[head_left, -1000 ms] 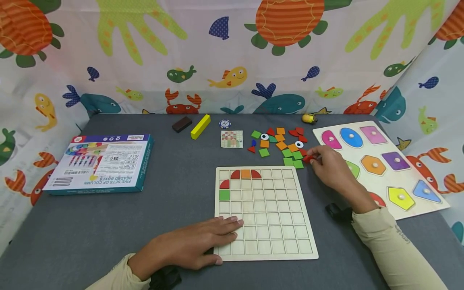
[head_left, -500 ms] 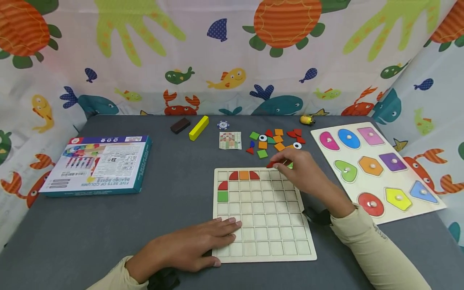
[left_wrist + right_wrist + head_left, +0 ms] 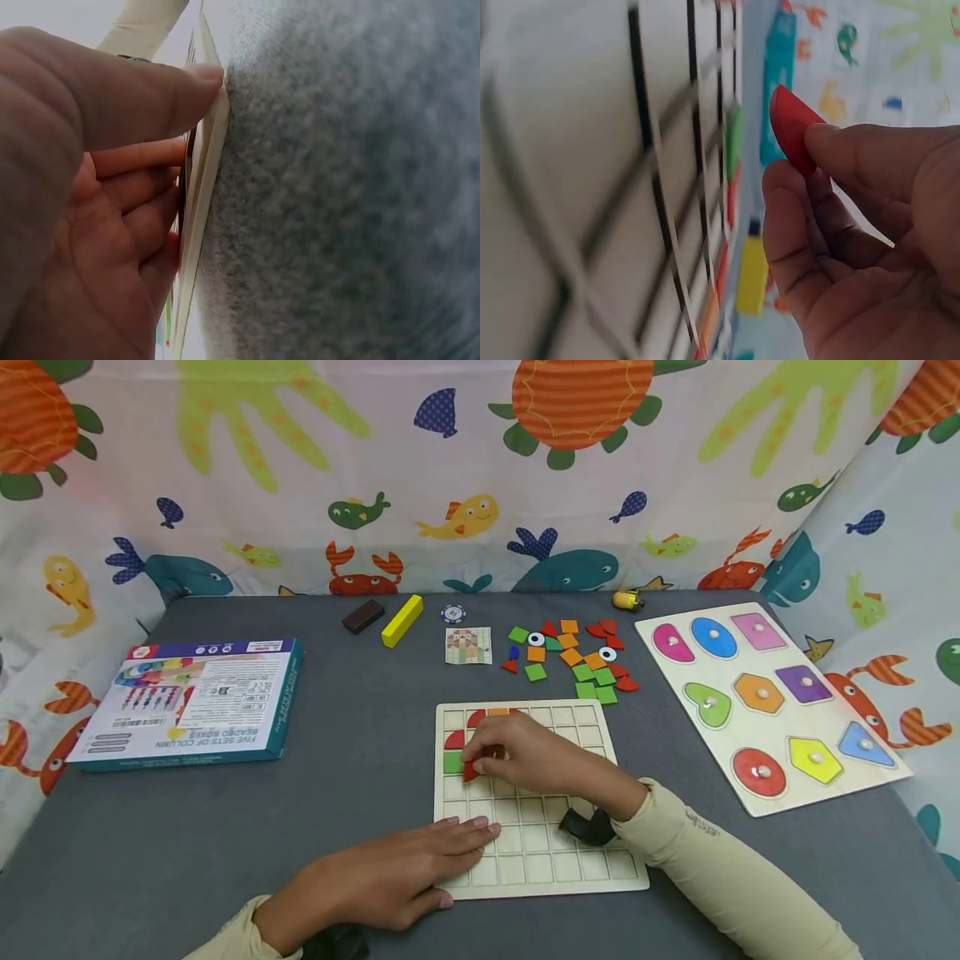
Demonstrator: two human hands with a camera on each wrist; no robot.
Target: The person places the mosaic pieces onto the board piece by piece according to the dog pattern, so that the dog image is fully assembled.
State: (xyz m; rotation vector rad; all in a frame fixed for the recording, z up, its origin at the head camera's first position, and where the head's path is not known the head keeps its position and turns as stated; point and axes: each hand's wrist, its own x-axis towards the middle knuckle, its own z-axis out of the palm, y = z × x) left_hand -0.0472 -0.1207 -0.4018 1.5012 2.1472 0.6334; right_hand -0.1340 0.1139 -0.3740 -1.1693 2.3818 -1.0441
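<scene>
My right hand [image 3: 525, 753] is over the upper left of the wooden grid board [image 3: 555, 881], pinching a red quarter-circle tile [image 3: 793, 129] between thumb and fingertips. In the head view that tile overlaps the board beside a green square tile [image 3: 452, 762] in the left column. Above the green one lies another red tile [image 3: 454, 740]. In the top row, red and orange tiles are partly covered by my right hand. My left hand [image 3: 405, 868] rests with straight fingers on the board's lower left corner, its thumb at the edge in the left wrist view.
Loose tiles [image 3: 585, 672] in green, orange and red lie behind the board, near a small pattern card [image 3: 468, 646]. A knobbed shape puzzle [image 3: 757, 731] stands right, a flat box [image 3: 187, 702] left. Yellow [image 3: 402, 622] and dark brown [image 3: 363, 617] blocks lie at the back.
My right hand has taken a red tile from the pile at the right and carried it leftward over the board. The left hand has stayed on the board's corner.
</scene>
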